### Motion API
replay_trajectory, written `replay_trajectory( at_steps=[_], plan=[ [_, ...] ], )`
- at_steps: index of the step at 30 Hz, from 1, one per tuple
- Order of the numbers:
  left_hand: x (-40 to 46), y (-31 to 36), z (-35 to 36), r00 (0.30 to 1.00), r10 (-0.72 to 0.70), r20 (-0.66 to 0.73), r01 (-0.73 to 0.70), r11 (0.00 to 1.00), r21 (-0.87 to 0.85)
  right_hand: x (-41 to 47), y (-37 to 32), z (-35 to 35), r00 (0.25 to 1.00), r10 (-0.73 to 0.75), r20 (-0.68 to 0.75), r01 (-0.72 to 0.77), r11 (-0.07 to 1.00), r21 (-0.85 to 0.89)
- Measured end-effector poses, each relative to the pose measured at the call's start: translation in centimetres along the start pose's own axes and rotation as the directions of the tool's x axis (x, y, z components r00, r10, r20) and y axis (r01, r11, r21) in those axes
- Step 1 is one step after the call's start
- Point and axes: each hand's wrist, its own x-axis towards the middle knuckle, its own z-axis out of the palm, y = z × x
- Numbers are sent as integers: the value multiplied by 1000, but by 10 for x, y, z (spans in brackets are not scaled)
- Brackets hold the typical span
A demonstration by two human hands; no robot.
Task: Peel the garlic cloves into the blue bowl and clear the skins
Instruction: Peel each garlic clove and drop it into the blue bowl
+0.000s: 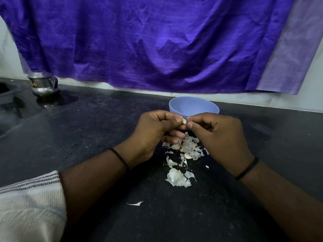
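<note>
Both hands are raised just above the dark, speckled stone countertop [104, 130], meeting in front of the round pale-blue plastic bowl [194, 106] that stands near the back wall. The left hand [153, 131] has its fingers curled around a small cream-coloured garlic clove [183, 121], holding it between thumb and fingertips. The right hand [222, 137] pinches at the tip of that same clove with thumb and forefinger, its other fingers folded in loosely.

Directly under the hands lies a heap of white papery garlic skins [190, 147], with a few unpeeled cloves [187, 155] mixed in among them. A second clump of torn skins [177, 179] sits closer to the person, and one stray sliver of skin [135, 204] lies off by itself to the left. How much is inside the bowl I cannot tell from here.

A wrinkled purple cloth [148, 42] hangs down the wall behind the counter. At the far left stands a shiny steel jug with a handle [42, 84], beside the edge of a sunken sink [7, 89]. Each wrist wears a thin black band.
</note>
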Motion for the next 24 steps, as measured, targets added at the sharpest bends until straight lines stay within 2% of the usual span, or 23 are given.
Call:
replay_trajectory(
  at_steps=[3, 6, 12, 15, 18, 21, 23, 24],
  plan=[
    [-1, 1, 3, 998, 27, -50, -28, 999, -26, 0, 1, 1, 1000, 23, 11, -22, 1000, -17],
    [-4, 1, 5, 997, 40, -70, -42, 998, -35, -1, 2, 3, 997, 72, 18, -73, 996, 45],
    [-7, -4, 8, 996, 73, -59, -69, 996, 62, 0, 0, 3, 995, 101, 13, -101, 973, 207],
    [-7, -3, 7, 986, 161, -35, -152, 972, 180, 0, 0, 4, 991, 132, 36, -137, 941, 310],
    [-8, -6, 7, 960, 279, 3, -257, 879, 403, -2, -1, 6, 992, 122, 36, -127, 942, 312],
    [-5, -8, 5, 908, 415, 56, -354, 689, 633, -2, 0, 7, 989, 140, 55, -150, 940, 307],
    [-5, -5, 4, 880, 468, 80, -387, 608, 693, 0, 0, 8, 981, 175, 79, -191, 921, 340],
    [-4, -4, 3, 870, 487, 71, -392, 600, 697, 1, 0, 8, 977, 196, 90, -215, 906, 365]
  ],
)
